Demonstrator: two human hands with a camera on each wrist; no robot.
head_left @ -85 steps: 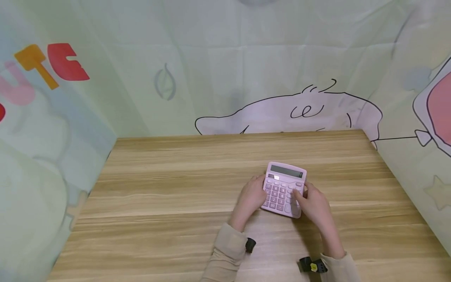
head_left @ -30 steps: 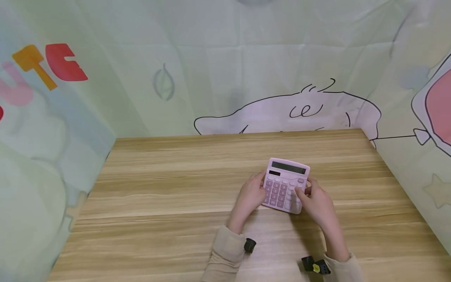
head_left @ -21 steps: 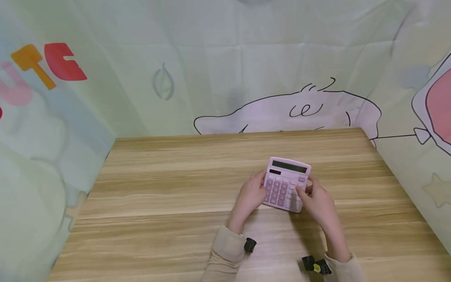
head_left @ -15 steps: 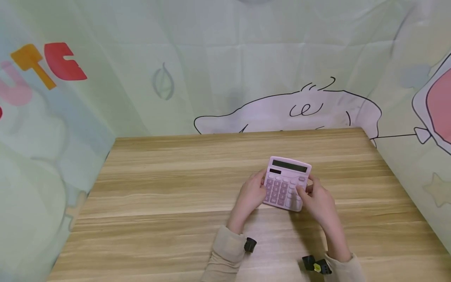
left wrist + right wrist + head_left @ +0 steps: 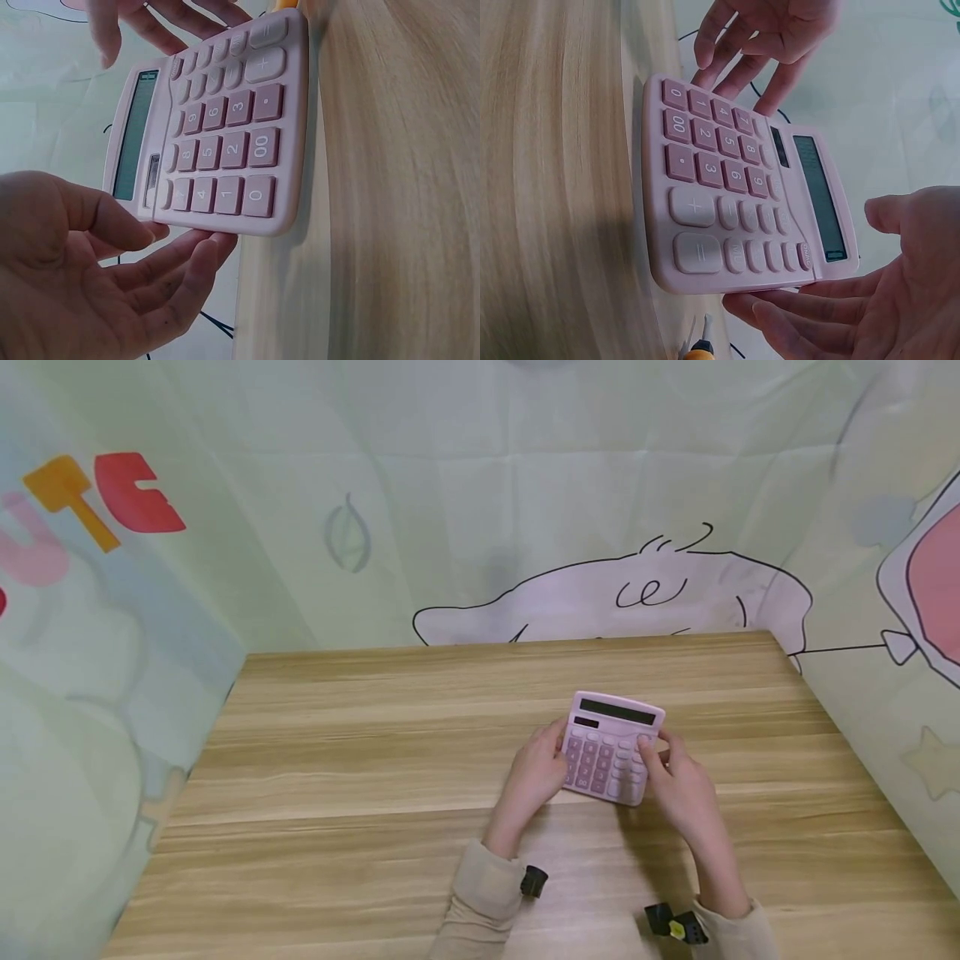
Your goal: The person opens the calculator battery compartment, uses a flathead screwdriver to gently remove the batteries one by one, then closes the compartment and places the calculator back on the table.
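A pink calculator (image 5: 611,747) tilts up over the table between both hands. Its dark display (image 5: 821,199) is at the far end, with mauve number keys nearer the person. My left hand (image 5: 536,768) holds the left edge; in the left wrist view the left hand's bent fingers (image 5: 184,281) meet that edge and the thumb lies close beside it. At the other side my right hand (image 5: 682,789) supports the right edge, its fingers (image 5: 810,311) partly hidden behind the body. The right thumb (image 5: 889,214) stands apart from the keys, near the upper right corner.
The wood-grain table (image 5: 337,760) spreads out around the hands. Behind it hangs a printed cloth backdrop (image 5: 480,510) with cartoon drawings. Black devices sit at both wrists, the right one (image 5: 675,925) with a yellow mark. A small orange-and-black item (image 5: 699,349) shows low in the right wrist view.
The calculator has shifted slightly away from the person and tilted up with both hands on it. My right thumb has moved off the middle right keys toward the upper right corner.
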